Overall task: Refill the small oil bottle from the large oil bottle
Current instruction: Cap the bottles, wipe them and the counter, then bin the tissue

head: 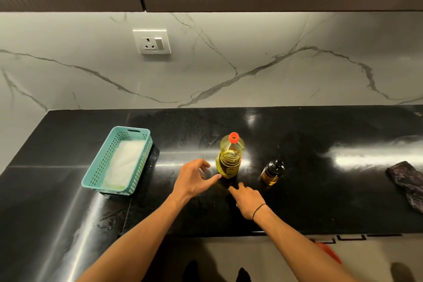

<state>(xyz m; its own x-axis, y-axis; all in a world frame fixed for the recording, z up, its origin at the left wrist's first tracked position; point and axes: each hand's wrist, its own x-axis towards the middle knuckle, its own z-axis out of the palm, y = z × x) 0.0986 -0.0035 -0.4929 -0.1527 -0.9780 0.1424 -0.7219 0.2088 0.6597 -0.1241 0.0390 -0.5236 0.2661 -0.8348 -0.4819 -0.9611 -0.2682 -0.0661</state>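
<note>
The large oil bottle [230,157], clear plastic with yellow oil and a red cap, stands upright in the middle of the black counter [297,201]. The small oil bottle [272,171], dark-capped with amber oil low inside, stands to its right. My left hand [194,178] hovers just left of the large bottle's base, fingers spread and loosely curved, thumb tip almost at the bottle. My right hand [248,201], a black band on its wrist, is in front of the bottle's base, fingers extended toward it. Neither hand holds anything.
A teal perforated basket [100,167] with white cloth inside sits at the left of the counter. A dark patterned cloth [407,181] lies at the right edge. The marble wall with a socket [153,41] rises behind. The counter's front edge runs below my forearms.
</note>
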